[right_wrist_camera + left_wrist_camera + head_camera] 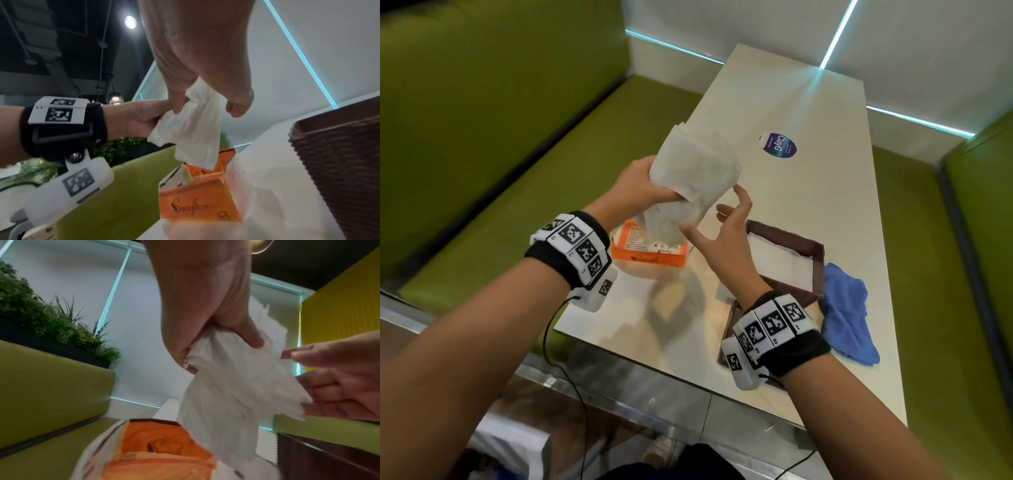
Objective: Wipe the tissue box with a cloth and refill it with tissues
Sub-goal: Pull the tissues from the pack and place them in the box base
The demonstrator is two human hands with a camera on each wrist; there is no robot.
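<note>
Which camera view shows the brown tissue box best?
The head view: the brown tissue box shows open, with white tissues inside. The right wrist view shows only its woven outer wall; the left wrist view, a dark corner.

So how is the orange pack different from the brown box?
The orange pack is soft, bright plastic wrap with writing on it; the brown box is dark, stiff and woven-looking. The pack is smaller and sits on the left; the box is wider and sits on the right, beside a blue cloth. The left hand holds tissues above the pack; nothing is being pulled from the box. Both sit on the table and have white tissue inside.
</note>
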